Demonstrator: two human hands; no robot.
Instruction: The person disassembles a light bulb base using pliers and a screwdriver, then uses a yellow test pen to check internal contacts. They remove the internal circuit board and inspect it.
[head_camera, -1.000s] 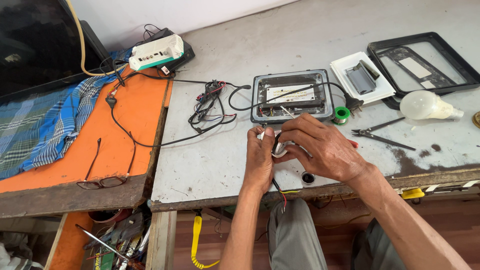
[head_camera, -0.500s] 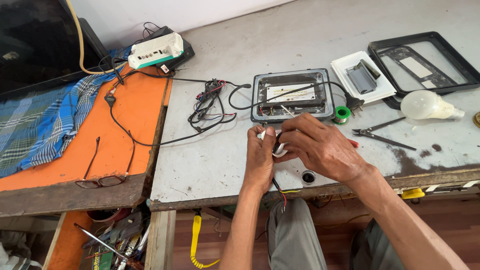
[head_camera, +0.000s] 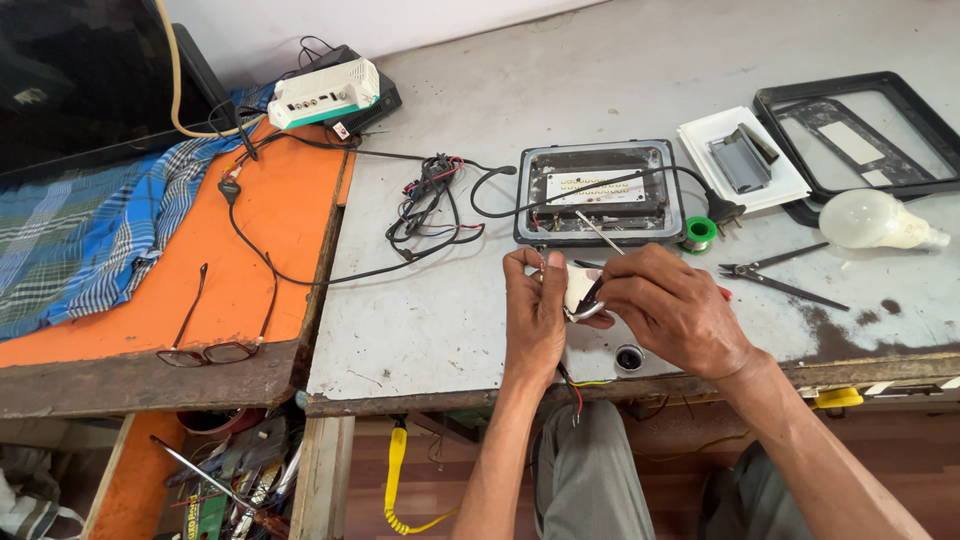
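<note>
1. I see both hands meeting over the near edge of the grey table (head_camera: 450, 330), just in front of the open LED floodlight housing (head_camera: 600, 192). Working that close to the body keeps the small part steady and near the eyes.
2. The left hand (head_camera: 533, 312) has its grip closed on a small white module (head_camera: 579, 290), pinched between thumb and fingers from the left side so that its face turns up toward the camera.
3. The right hand (head_camera: 672, 310) comes in from the right with its fingertips pressed together against the same module, at a dark spot on its right edge. I judge it is closed on a wire end or clip there, but its own fingers cover the contact.
4. Thin red, black and yellow wires (head_camera: 572, 385) hang below the left wrist, over the table edge; where they join the module is hidden behind the palm.
5. A thin metal rod (head_camera: 598, 232) slants up from the hands toward the housing. Its lower end vanishes behind the fingers, so I cannot say what holds it.
6. The solder spool (head_camera: 698, 233) and long-nose pliers (head_camera: 775, 277) lie just right of the hands, within easy reach. The white bulb (head_camera: 875, 220) and black glass frame (head_camera: 860, 135) are set farther off, the frame cut by the picture's right edge.
7. A black cable bundle (head_camera: 430, 200) lies left of the housing. Spectacles (head_camera: 215, 345) rest on the orange board (head_camera: 270, 250), well apart from the work.
</note>
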